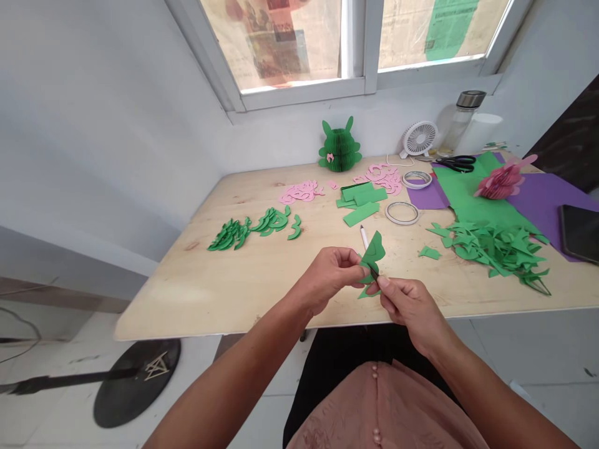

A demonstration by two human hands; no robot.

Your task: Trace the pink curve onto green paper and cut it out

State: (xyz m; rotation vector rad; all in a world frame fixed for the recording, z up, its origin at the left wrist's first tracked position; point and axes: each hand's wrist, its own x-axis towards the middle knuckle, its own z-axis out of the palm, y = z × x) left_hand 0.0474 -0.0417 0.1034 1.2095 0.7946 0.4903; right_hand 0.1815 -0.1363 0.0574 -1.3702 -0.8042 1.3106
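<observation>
My left hand [334, 274] pinches a piece of green paper [374, 247] that has a curved outline on it, just above the table's front edge. Closed around a pair of scissors [374, 273] is my right hand [409, 305]; only the dark blades show against the paper, and the fingers hide the handles. A small green scrap [367, 293] shows below the paper, between the hands. Behind the paper lies a white pen [364, 237] with a dark tip.
Curved green cut-outs [229, 234] and pink cut-outs [302, 191] lie left. Green strips [362, 198], tape rolls [402, 213] and green scraps [500, 249] lie ahead and right. Farther back are a green paper figure [340, 149], a fan [420, 138], a bottle [461, 125] and black-handled scissors [461, 163].
</observation>
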